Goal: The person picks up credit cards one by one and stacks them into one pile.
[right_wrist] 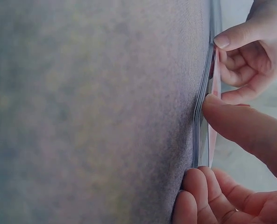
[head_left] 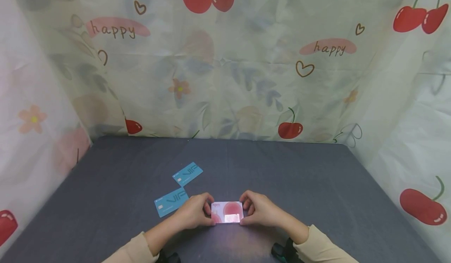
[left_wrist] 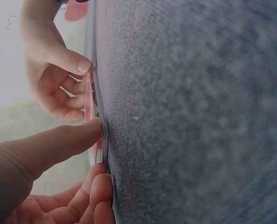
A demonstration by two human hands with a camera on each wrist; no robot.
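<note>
A stack of cards lies flat on the table near its front, topped by a pink and white card (head_left: 217, 208) with a bright glare on it. My left hand (head_left: 193, 213) grips the stack's left end, thumb at the near edge and fingers curled at the side. At the opposite end, my right hand (head_left: 260, 211) holds it the same way. Several thin card edges (left_wrist: 104, 140) show in the left wrist view. In the right wrist view the pink top card (right_wrist: 216, 84) stands slightly apart from the card edges (right_wrist: 200, 107) under it.
Two blue VIP cards lie left of the stack. The nearer blue card (head_left: 169, 203) is partly behind my left hand; the farther blue card (head_left: 188, 173) touches or nearly touches its corner. Dark grey cloth (head_left: 299, 169) covers the table, with printed curtains (head_left: 225, 79) around it.
</note>
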